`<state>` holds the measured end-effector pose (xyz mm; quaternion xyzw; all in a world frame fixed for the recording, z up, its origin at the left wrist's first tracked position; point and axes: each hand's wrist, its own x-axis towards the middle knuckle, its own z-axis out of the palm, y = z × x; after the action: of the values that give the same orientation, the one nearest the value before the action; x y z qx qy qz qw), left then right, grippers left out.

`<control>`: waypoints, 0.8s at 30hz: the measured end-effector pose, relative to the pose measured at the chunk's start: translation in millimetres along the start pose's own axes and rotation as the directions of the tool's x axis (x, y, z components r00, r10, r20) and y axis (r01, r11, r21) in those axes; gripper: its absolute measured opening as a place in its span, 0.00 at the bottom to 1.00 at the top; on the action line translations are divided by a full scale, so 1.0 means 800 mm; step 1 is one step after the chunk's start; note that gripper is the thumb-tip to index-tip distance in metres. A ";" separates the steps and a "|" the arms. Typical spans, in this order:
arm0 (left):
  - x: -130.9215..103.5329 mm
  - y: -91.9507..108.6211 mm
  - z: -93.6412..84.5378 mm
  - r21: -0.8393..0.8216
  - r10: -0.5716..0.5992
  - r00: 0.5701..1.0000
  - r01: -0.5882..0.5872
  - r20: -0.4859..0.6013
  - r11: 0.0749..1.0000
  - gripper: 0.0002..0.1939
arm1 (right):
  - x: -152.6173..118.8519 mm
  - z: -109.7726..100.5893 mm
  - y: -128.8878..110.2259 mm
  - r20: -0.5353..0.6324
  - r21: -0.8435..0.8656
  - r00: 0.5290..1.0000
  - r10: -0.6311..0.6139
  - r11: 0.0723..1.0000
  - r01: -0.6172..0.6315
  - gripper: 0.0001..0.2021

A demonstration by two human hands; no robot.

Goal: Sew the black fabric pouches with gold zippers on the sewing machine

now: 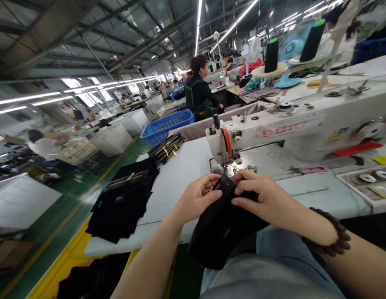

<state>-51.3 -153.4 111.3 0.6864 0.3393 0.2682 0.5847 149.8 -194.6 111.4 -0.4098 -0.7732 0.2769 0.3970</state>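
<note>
In front of the sewing machine (225, 143) both hands grip a black fabric piece (222, 224), whose lower part hangs over the table edge toward my lap. My left hand (199, 197) pinches its upper left edge between thumb and fingers. On the other side, my right hand (258, 195) closes on the upper right part, fingertips close to the presser foot. A small gold mark shows near the top of the fabric. The needle area lies just beyond my fingers, and whether the fabric touches the foot is hidden.
A stack of black fabric pieces (123, 203) with a gold zipper lies at left, and black strips with gold zippers (168, 147) behind it. Pink-handled snips (313, 170) and a bobbin tray (367, 187) are at right. A blue basket (168, 126) and a seated co-worker (199, 89) are beyond.
</note>
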 end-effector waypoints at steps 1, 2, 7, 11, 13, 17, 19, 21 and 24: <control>-0.001 -0.003 -0.001 0.002 -0.002 1.000 0.002 -0.010 1.000 0.20 | 0.000 0.000 0.001 -0.003 0.002 1.000 0.007 1.000 -0.007 0.06; -0.002 -0.004 -0.002 0.005 -0.009 1.000 0.009 -0.018 1.000 0.19 | 0.000 0.000 0.002 -0.014 0.004 1.000 0.014 1.000 -0.014 0.06; -0.002 0.001 -0.005 0.226 0.079 0.997 -0.083 0.026 0.971 0.17 | 0.003 0.004 0.003 -0.042 -0.027 0.999 0.029 0.999 -0.030 0.07; 0.002 0.008 -0.003 0.431 0.176 0.984 -0.175 0.039 0.885 0.24 | 0.003 0.008 0.002 -0.001 -0.082 1.000 0.003 0.997 -0.003 0.07; 0.004 0.007 -0.003 0.376 0.143 0.986 -0.163 0.082 0.912 0.22 | 0.003 0.009 0.001 0.009 -0.084 1.000 0.002 0.996 -0.001 0.07; 0.005 0.001 0.002 0.003 -0.067 0.994 0.066 0.091 0.998 0.23 | 0.001 0.007 -0.003 0.041 -0.048 0.998 0.043 0.998 -0.041 0.06; 0.004 0.000 0.007 -0.118 -0.117 0.992 0.123 0.055 0.985 0.24 | 0.001 0.006 -0.003 0.050 -0.045 0.997 0.058 0.997 -0.056 0.06; 0.003 0.001 0.013 -0.112 -0.108 0.994 0.107 -0.002 0.988 0.21 | 0.001 0.006 -0.003 0.035 -0.081 0.995 0.096 0.992 -0.093 0.07; 0.003 0.003 0.018 -0.024 -0.068 0.995 0.066 -0.078 0.998 0.15 | 0.003 0.007 -0.002 0.002 -0.144 0.985 0.173 0.975 -0.171 0.08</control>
<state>-38.8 -160.7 111.3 0.6571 0.3820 0.2792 0.5868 143.7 -194.3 110.3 -0.5006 -0.7554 0.2570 0.3357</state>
